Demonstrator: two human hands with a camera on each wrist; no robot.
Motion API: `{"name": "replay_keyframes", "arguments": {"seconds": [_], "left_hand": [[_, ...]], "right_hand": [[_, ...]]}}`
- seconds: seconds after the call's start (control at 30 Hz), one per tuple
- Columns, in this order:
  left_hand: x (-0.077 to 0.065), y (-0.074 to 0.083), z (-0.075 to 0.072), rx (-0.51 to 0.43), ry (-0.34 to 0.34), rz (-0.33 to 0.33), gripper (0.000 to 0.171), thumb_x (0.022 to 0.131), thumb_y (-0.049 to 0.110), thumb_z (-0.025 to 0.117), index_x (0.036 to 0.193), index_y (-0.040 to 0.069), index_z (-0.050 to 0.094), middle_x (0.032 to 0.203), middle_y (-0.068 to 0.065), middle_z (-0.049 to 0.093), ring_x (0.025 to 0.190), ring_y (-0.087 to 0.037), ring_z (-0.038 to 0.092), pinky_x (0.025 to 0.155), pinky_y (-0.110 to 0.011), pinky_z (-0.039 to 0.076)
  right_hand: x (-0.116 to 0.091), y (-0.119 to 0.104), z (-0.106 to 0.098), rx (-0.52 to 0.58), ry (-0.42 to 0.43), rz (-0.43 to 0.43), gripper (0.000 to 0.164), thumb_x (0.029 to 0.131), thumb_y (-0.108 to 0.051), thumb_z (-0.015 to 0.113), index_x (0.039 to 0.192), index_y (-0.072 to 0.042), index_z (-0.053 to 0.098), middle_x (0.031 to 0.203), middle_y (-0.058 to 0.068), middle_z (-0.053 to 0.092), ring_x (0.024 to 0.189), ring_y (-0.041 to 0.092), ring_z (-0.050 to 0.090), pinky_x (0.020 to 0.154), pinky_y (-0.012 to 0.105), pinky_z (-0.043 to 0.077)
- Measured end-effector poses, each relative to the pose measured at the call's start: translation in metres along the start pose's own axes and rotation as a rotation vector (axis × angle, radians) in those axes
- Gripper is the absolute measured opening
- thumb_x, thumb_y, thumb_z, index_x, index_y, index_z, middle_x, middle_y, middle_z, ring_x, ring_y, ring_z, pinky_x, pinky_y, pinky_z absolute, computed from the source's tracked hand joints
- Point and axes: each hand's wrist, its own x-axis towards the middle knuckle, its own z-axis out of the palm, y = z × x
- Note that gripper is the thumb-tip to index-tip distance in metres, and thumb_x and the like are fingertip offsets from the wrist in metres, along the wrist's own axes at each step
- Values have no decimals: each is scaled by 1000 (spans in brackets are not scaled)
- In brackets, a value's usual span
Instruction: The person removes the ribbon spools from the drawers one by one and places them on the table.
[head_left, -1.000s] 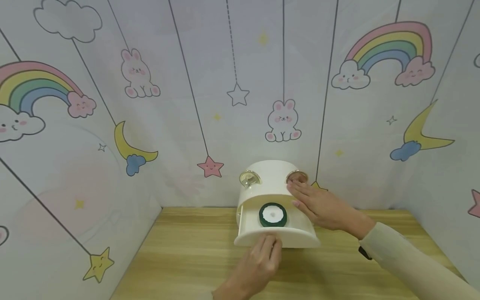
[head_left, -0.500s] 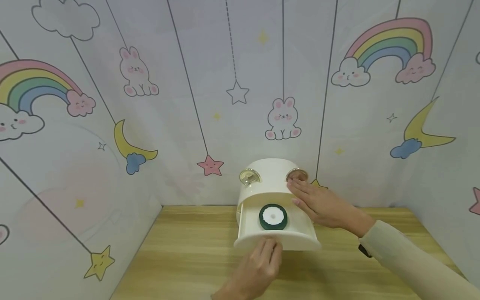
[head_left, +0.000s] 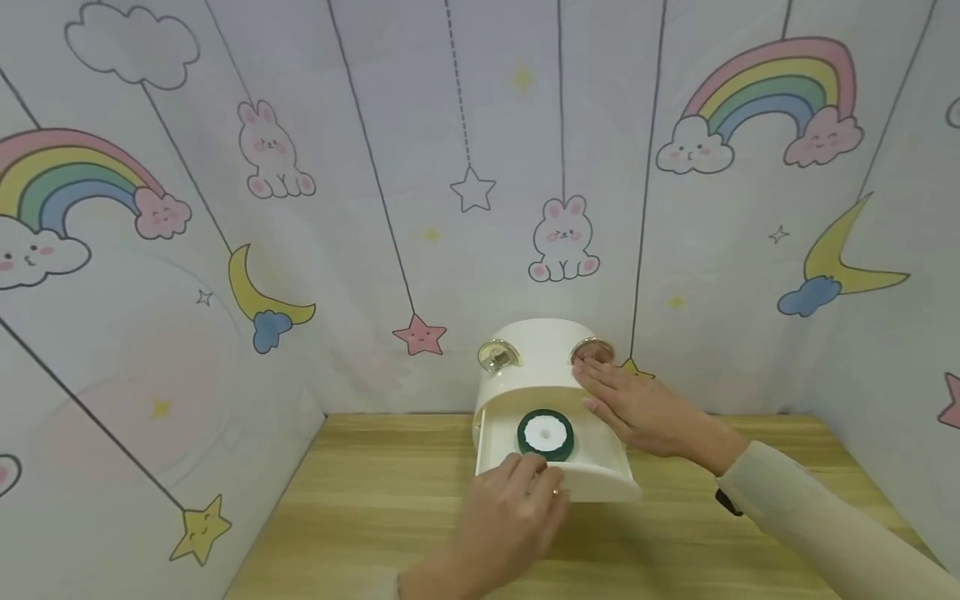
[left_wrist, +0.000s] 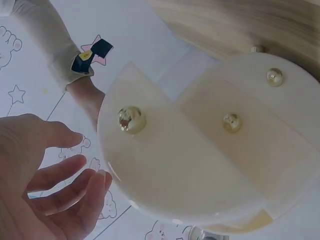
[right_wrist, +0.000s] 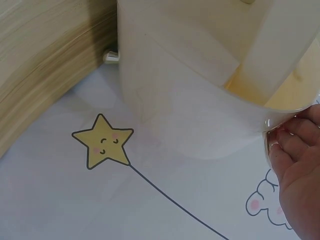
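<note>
A white round-topped drawer box (head_left: 542,354) stands at the back of the table, its upper drawer (head_left: 602,482) pulled out. Inside the drawer lies a roll of dark green ribbon (head_left: 545,433) with a white centre. My left hand (head_left: 513,517) is at the drawer front, partly covering it. In the left wrist view its fingers (left_wrist: 62,172) are loosely bent and apart from the gold knob (left_wrist: 132,120), with nothing between them. My right hand (head_left: 648,414) rests with straight fingers on the box's right side, by a gold-rimmed ear-like piece (head_left: 592,351).
Another gold-rimmed ear-like piece (head_left: 498,357) sits on the box's left. Below the pulled-out drawer, the lower front bears a smaller gold knob (left_wrist: 232,122). The wood-grain table (head_left: 360,492) meets a cartoon-printed backdrop (head_left: 480,275) behind and at both sides.
The drawer came slightly further out toward me, ribbon roll with it. Then my left hand let go of the knob and rose a little over the drawer front. My right hand stayed put.
</note>
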Motion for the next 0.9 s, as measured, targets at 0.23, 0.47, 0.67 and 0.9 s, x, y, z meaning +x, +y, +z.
{"name": "replay_keyframes", "arguments": {"seconds": [0.23,0.47,0.67,0.9], "left_hand": [[18,-17,-17,-24,-105,-45,24,84,34,85,93,16,73,91,1,70,79,-12,65,58,-25,57],[39,-44,-15,-156,-166,15,24,88,30,84,101,14,73,94,2,68,79,-10,63,65,-21,54],[51,-68,-10,-259,-335,26,31,91,29,82,114,12,69,95,1,66,76,-9,58,64,-19,47],[65,-86,0,-332,-631,37,41,97,37,74,129,11,68,102,-1,66,82,-11,56,68,-22,48]], "right_hand": [[2,-1,0,13,-33,11,57,113,-34,43,162,-6,37,169,13,37,156,36,38,121,56,41],[2,1,0,2,-3,-18,55,113,-31,43,160,-3,39,168,16,39,154,38,41,119,57,43],[2,4,-2,11,-29,7,56,113,-33,44,161,-4,39,169,13,38,156,36,39,121,56,41],[4,4,-2,28,-46,19,57,113,-35,42,161,-5,39,169,13,38,156,36,39,121,57,41]]}}
